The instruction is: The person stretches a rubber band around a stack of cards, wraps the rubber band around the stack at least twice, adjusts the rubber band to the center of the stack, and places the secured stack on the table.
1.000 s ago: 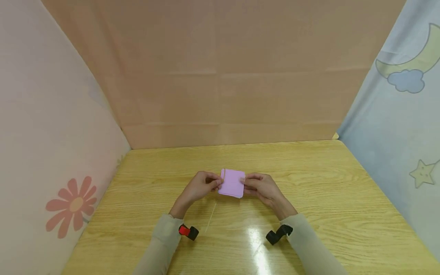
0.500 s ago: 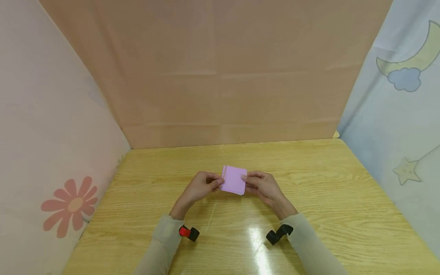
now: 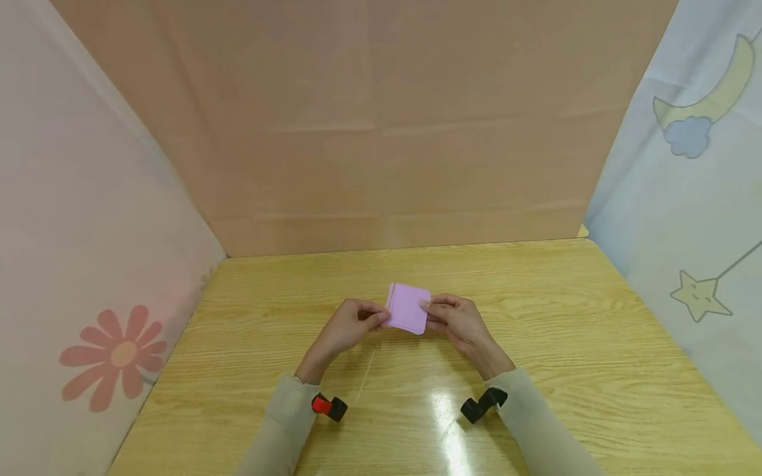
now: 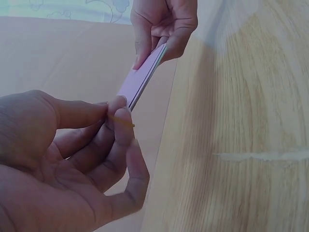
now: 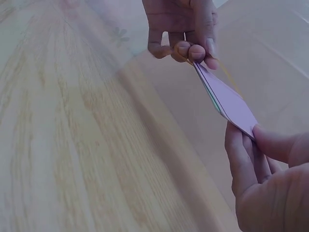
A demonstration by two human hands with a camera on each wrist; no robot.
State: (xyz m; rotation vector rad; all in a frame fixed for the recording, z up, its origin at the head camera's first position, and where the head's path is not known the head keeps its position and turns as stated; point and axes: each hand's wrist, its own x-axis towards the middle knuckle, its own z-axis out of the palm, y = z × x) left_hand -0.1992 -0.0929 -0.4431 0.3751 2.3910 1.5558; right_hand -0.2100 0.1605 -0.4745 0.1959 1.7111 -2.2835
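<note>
A thin square stack of pink cards or paper sheets (image 3: 411, 308) is held above the table, slightly tilted. A thin yellow-orange rubber band (image 5: 230, 79) runs along its left side. My left hand (image 3: 345, 327) pinches the band between thumb and fingers at the stack's left edge; in the left wrist view a strand of the rubber band (image 4: 129, 124) crosses the fingers. My right hand (image 3: 463, 327) pinches the stack's right edge, thumb on top and fingers beneath. A greenish layer shows at the stack's edge in the right wrist view. The underside is hidden.
A wood-grain table (image 3: 286, 291) lies below, with a light reflection near its front. A brown-orange cloth (image 3: 381, 165) hangs behind it. Printed cloths stand at both sides, with a flower (image 3: 122, 355) on the left and a star (image 3: 699, 295) on the right.
The stack has shifted slightly up and to the right and turned a little. The rubber band lies nearer its left edge. Both hands keep their grip, and the head view has shifted slightly.
</note>
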